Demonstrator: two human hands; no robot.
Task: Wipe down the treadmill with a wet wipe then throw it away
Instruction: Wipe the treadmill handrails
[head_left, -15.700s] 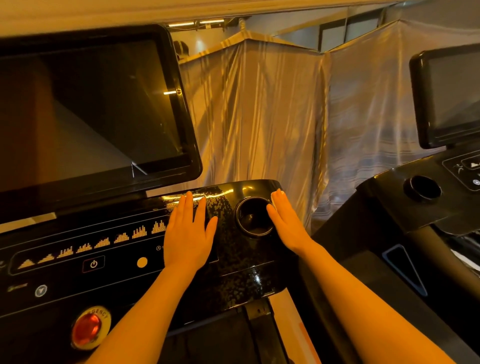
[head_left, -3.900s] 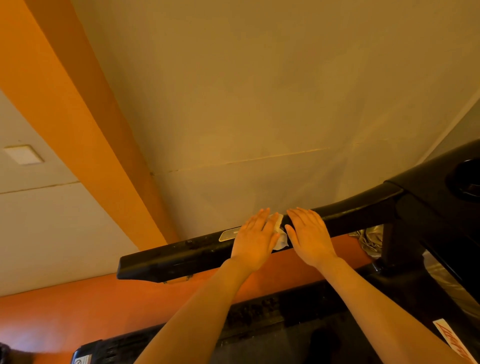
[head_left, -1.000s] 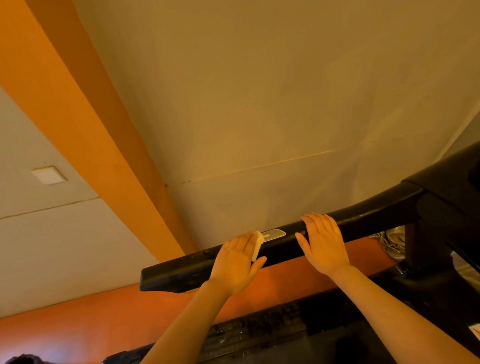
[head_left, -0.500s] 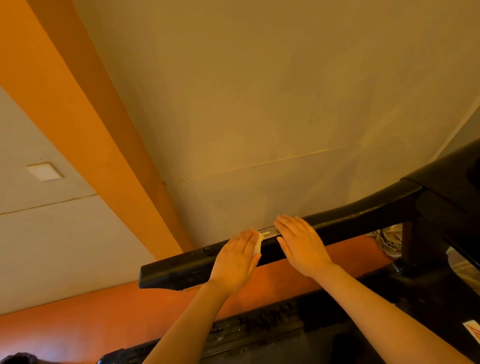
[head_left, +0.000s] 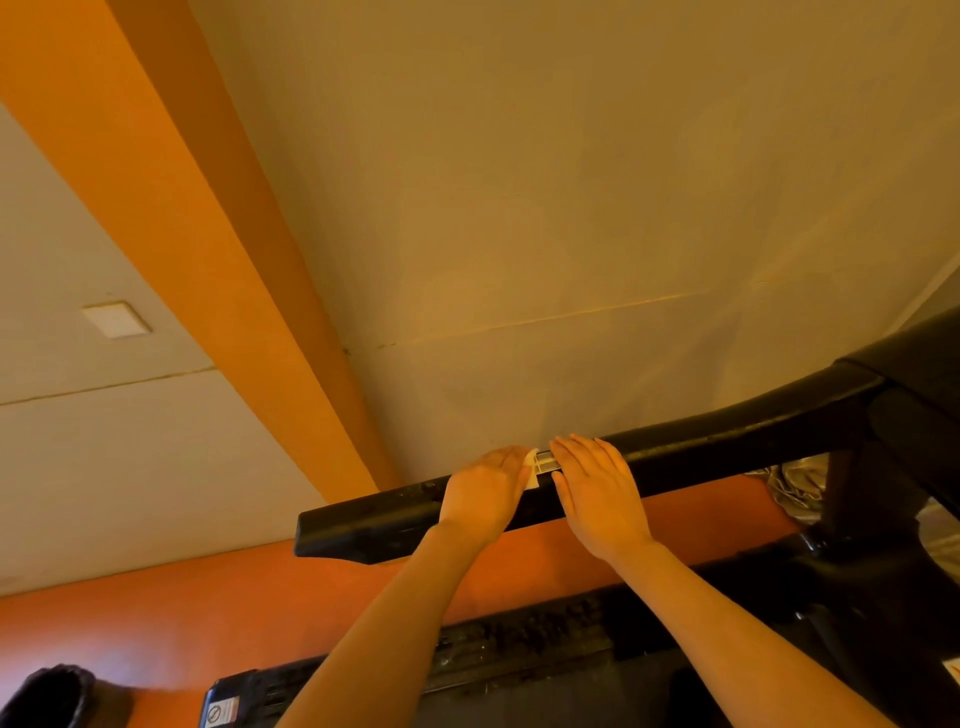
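A long black padded treadmill handrail (head_left: 727, 441) slants across a beige wall. The right hand (head_left: 597, 488) lies flat on it, fingers straight. The left hand (head_left: 485, 491) presses a small white wet wipe (head_left: 531, 467) against the rail, fingers flat

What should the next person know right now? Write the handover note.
Left hand: flat on the black handrail, pressing the wet wipe; only a white corner shows at its fingers.
Right hand: flat on the rail beside it, fingers straight, holding nothing.
Done: wiping is under way at the rail's middle, by the small label.
Left: wipe the remaining parts, then bin the wipe; a dark bin-like thing sits bottom left.
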